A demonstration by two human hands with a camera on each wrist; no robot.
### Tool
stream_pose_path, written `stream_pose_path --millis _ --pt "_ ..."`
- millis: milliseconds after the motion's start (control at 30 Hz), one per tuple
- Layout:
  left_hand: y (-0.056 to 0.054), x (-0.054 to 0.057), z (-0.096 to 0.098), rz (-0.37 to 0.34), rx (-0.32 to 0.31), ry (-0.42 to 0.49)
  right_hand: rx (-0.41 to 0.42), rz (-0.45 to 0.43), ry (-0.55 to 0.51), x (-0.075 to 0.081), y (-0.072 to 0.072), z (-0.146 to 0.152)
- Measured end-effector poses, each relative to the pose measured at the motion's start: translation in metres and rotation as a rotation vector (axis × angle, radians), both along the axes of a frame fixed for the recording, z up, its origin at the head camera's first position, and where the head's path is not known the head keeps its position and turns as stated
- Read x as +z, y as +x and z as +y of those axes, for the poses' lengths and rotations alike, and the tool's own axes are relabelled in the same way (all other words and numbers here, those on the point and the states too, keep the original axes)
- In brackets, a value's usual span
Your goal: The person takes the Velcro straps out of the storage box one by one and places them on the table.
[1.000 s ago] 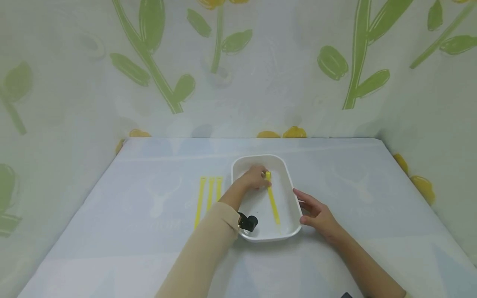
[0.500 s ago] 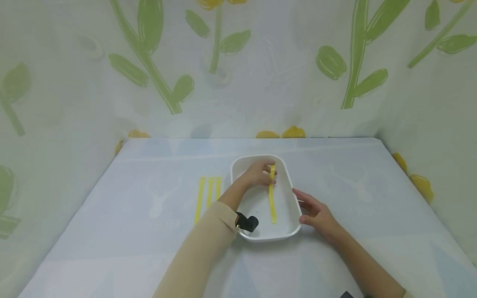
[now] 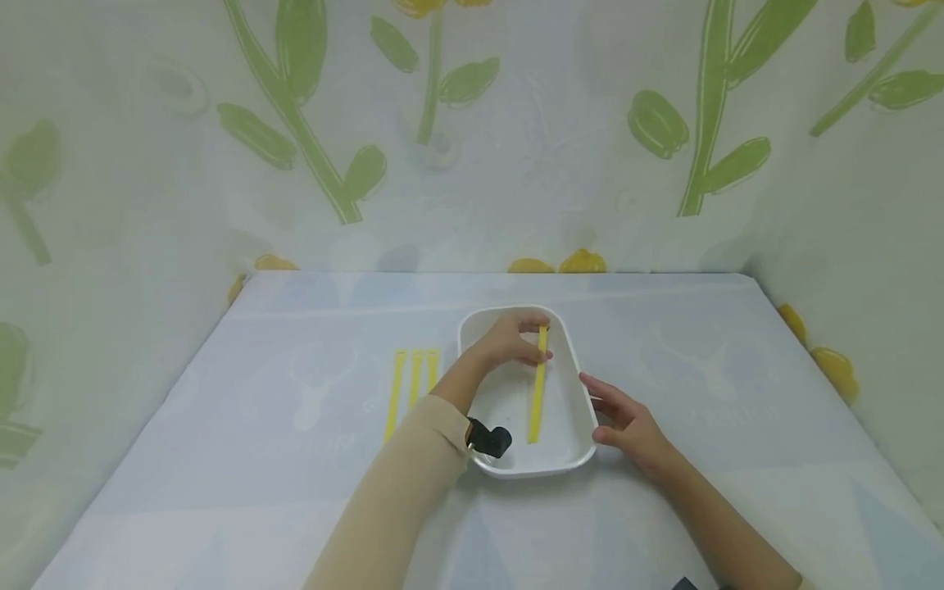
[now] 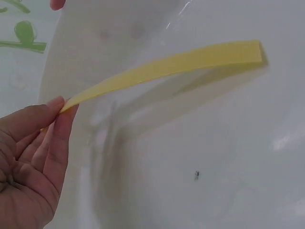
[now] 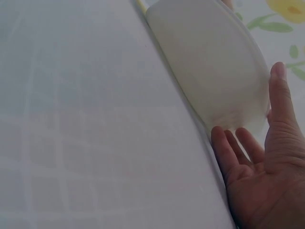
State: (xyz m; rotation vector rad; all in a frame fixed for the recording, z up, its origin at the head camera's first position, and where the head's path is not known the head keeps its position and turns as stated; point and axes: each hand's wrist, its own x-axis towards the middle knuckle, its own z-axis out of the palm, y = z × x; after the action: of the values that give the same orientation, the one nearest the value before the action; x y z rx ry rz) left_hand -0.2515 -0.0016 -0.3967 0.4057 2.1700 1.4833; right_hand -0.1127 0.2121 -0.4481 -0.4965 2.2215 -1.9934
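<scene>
My left hand (image 3: 509, 338) is over the far part of a white tray (image 3: 490, 471) and pinches one end of a flat yellow strip (image 3: 538, 401) between thumb and fingers. In the left wrist view the strip (image 4: 190, 62) bows away from the fingertips, and its square-cut far end comes down to the tray floor. My right hand (image 3: 627, 426) rests against the tray's right side. The right wrist view shows its relaxed fingertips at the outer wall (image 5: 209, 62) and its thumb raised beside the rim.
Left of the tray, three more yellow strips (image 3: 397, 385) lie side by side on the pale table cover (image 3: 221, 459), partly hidden by the left sleeve (image 3: 406, 483). A flower-patterned sheet (image 3: 546, 164) hangs behind and at both sides.
My left hand has shifted slightly right and away within the tray. The held strip's near end has swung left along the tray floor. My right hand stays at the tray's side.
</scene>
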Motion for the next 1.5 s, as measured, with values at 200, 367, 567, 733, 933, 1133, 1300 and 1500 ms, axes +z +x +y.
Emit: stream_pose_path --millis 200,367,567,733,933,1133,1300,1500 --pt "-0.001 0.006 -0.002 -0.131 -0.018 0.065 -0.014 -0.014 0.012 0.000 0.003 0.001" --pt "-0.005 0.008 -0.006 -0.235 -0.013 0.121 0.004 -0.012 -0.016 -0.001 0.000 0.002" --pt "-0.011 0.011 -0.014 -0.284 0.001 0.124 0.000 -0.016 -0.018 -0.002 -0.001 0.003" --pt "-0.016 0.016 -0.023 -0.292 -0.001 0.139 0.017 -0.007 -0.044 -0.004 -0.003 0.001" --pt "-0.019 0.030 -0.036 -0.290 0.006 0.189 0.030 0.006 -0.035 -0.003 -0.006 0.000" --pt "-0.020 0.048 -0.048 -0.235 -0.009 0.183 0.033 0.027 -0.033 -0.003 -0.008 0.001" --pt "-0.023 0.055 -0.067 -0.205 0.014 0.142 0.034 0.033 -0.033 -0.002 -0.010 0.000" --pt "-0.027 0.058 -0.094 -0.187 0.045 0.099 0.025 0.030 -0.025 -0.001 -0.011 0.002"
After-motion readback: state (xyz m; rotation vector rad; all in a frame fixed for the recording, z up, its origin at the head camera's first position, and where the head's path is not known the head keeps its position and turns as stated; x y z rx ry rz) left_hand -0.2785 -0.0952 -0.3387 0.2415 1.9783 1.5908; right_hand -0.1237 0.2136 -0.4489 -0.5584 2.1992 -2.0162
